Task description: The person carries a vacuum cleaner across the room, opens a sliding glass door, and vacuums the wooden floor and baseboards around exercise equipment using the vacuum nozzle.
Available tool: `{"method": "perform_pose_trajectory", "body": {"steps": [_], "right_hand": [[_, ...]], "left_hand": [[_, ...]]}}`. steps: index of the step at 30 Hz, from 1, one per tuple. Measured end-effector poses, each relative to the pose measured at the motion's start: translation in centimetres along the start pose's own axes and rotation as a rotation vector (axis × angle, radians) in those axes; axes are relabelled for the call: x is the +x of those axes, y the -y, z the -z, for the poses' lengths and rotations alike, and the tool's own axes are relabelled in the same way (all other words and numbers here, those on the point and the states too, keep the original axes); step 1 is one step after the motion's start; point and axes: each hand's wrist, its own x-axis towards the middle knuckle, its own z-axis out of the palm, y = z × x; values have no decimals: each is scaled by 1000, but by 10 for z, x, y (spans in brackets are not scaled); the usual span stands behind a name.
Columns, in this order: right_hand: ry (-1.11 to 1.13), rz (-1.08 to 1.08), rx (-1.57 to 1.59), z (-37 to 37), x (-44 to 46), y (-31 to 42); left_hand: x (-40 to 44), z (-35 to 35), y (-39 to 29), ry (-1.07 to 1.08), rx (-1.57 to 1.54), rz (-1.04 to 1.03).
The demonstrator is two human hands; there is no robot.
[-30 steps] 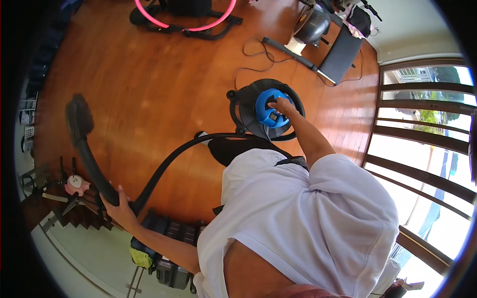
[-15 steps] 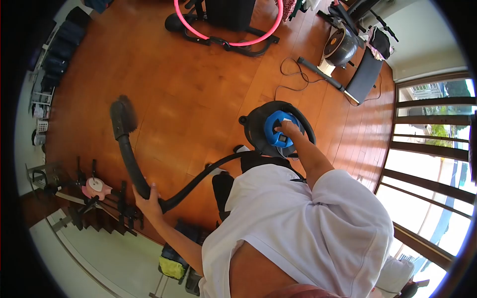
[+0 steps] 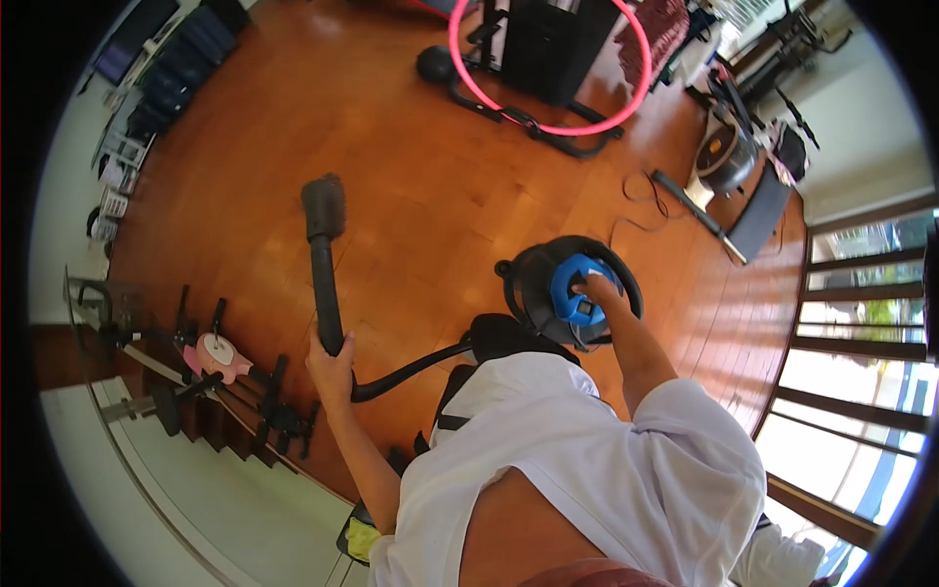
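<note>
- Vacuum cleaner, one: black drum (image 3: 531,284) with a blue top (image 3: 579,311), on the wooden floor (image 3: 225,186), just ahead of the person's dark-trousered leg.
- Right hand (image 3: 600,291): apart from the other, fingers curled round the grip of the blue top, arm reaching down and forward.
- Left hand (image 3: 334,372): clamped round the lower end of the black tube (image 3: 327,293), near where the hose (image 3: 416,374) bends off.
- Brush head (image 3: 324,207): at the tube's far end, bristles to the right; from where I stand I cannot tell whether it touches the boards.
- Hose: curving from the left hand to beside the leg, partly hidden there.
- Thin cord (image 3: 657,199): loosely looped on the floor beyond the drum.
- Pink hoop (image 3: 638,90): propped against exercise gear, well apart from the brush.
- Handling notes, my judgement: a firm left wrist keeps the brush from swinging; a steady right hand keeps the drum from tipping; the hose wants slack, without a kink, and the cord wants keeping clear of the feet.
</note>
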Motion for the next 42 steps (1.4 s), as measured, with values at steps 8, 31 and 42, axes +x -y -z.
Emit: {"method": "perform_pose_trajectory", "body": {"steps": [8, 31, 42], "right_hand": [[198, -208, 296, -10, 33, 84], [-54, -573, 406, -28, 90, 205], [-334, -935, 780, -83, -7, 195]], "left_hand": [[76, 49, 12, -45, 18, -17], [390, -20, -58, 547, 58, -284], [432, -179, -170, 1017, 79, -647]]}}
